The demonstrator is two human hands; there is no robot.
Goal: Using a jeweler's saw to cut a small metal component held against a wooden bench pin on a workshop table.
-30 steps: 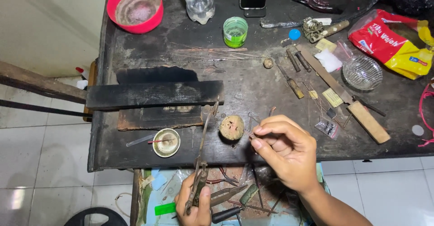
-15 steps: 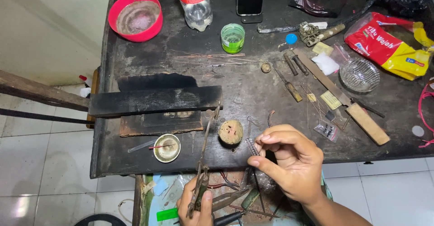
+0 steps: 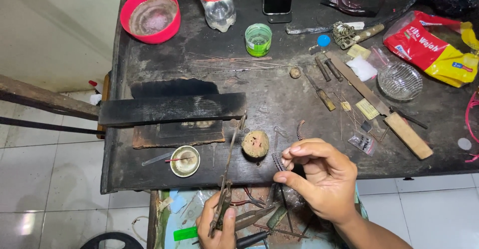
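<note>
Since the earlier frame, our right hand [image 3: 322, 181] has been dropping toward six o'clock, off the bench top and over its front edge, while our left hand [image 3: 218, 225] has been staying low at the bottom. We are pinching a small dark coiled wire spring [image 3: 278, 161] between right thumb and forefinger, at five o'clock from the round cork-like wooden disc [image 3: 255, 144]. We are gripping long thin metal tweezers [image 3: 227, 179] in the closed left hand, their tips reaching up toward twelve o'clock beside the disc. At nine o'clock from the disc, a small round brass dish [image 3: 184, 161] is sitting on the dark scorched workbench [image 3: 279, 94]. Below us, a tray of pliers and tools [image 3: 259, 219] is lying between both hands. At two o'clock, a flat wooden-handled file [image 3: 384, 110] is lying slantwise.
</note>
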